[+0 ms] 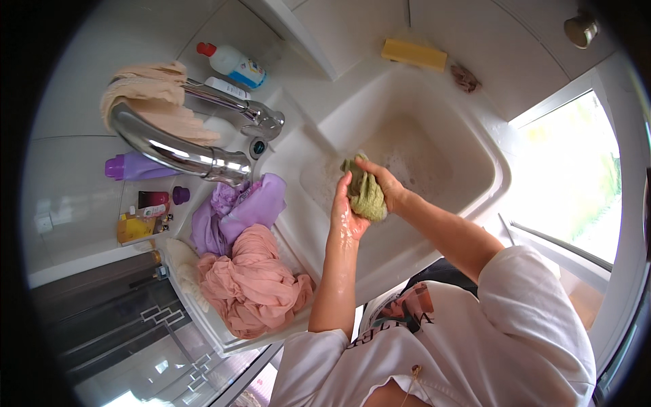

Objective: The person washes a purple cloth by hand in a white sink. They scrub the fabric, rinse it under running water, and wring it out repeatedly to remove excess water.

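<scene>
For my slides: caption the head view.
Left hand and right hand hold a green cloth over a white basin, pink fabric at left.

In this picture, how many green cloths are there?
1. The green cloth is held between the left hand and the right hand, above the basin. Others may be hidden under the pink fabric.

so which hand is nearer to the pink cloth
Left. The left hand is beyond and right of the pink cloth; the right hand lies farther the same way.
</scene>
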The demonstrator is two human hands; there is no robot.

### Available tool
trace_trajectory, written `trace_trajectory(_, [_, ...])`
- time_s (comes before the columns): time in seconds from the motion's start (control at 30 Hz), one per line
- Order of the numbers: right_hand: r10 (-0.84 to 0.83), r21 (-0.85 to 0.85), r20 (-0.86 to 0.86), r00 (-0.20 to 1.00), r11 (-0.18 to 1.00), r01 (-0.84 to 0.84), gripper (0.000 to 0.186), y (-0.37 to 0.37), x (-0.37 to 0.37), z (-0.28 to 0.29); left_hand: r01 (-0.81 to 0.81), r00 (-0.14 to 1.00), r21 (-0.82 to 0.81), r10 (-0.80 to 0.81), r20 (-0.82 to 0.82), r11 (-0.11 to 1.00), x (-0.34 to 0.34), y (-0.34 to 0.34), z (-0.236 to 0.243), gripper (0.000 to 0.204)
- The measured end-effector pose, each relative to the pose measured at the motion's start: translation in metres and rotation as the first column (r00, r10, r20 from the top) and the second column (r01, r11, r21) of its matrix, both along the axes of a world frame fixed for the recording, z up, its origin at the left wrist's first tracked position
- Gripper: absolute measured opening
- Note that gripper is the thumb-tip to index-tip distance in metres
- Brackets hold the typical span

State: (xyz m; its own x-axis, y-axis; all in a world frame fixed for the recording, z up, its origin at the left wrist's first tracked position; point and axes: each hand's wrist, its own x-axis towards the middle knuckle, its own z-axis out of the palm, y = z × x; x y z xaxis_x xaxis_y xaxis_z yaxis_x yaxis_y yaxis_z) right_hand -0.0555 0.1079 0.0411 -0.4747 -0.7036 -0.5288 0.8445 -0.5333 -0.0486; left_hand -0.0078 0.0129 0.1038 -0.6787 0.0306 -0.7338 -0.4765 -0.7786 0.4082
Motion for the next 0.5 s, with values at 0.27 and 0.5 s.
trace_trajectory(0.27, [-0.078, 0.305, -0.357, 0.931, 0.932, 0.196, 0.017, -0.003, 0.005, 0.065, 0.168, 0.983, -0.036, -0.170, -0.063, 0.985, 0.020, -0.002, 0.012, 0.072])
trace_trajectory(0.5, [0.139, 0.251, -0.624, 0.769, 0.968, 0.029, 0.021, 0.007, -0.011, 0.084, 0.421, 0.889, -0.139, -0.438, -0.134, 0.897, 0.013, -0.017, 0.022, 0.052])
